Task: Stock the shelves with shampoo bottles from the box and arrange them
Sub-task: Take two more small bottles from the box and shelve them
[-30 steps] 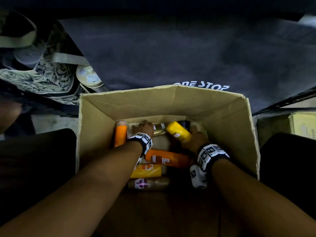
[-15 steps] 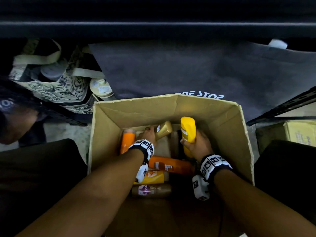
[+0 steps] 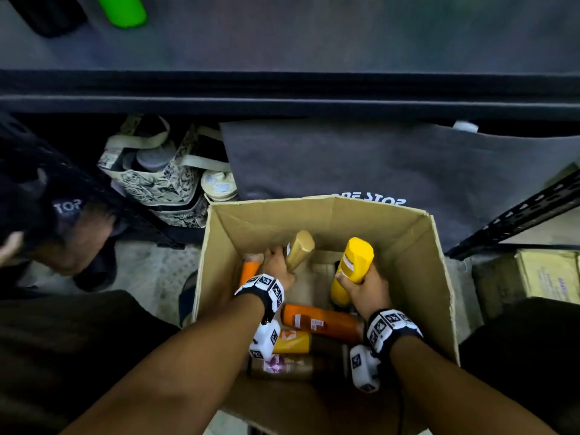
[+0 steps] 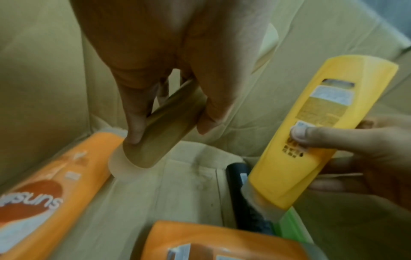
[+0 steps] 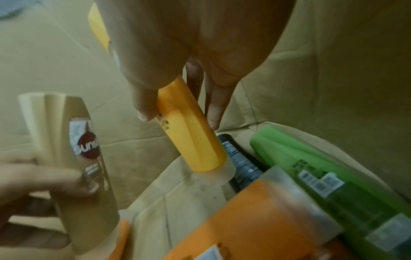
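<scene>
Now higher, gold bottle (image 3: pixel 298 250), yellow bottle (image 3: pixel 354 267)

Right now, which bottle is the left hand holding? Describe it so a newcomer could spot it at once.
Look into the open cardboard box on the floor below the shelf. Toward its far left side, the left hand grips a gold bottle, tilted with its flat end up. The yellow bottle in the right hand and the orange ones lying flat are brighter.

Both arms reach down, left hand (image 3: pixel 277 265) and right hand (image 3: pixel 365 293) gripping (fingers curled).
</scene>
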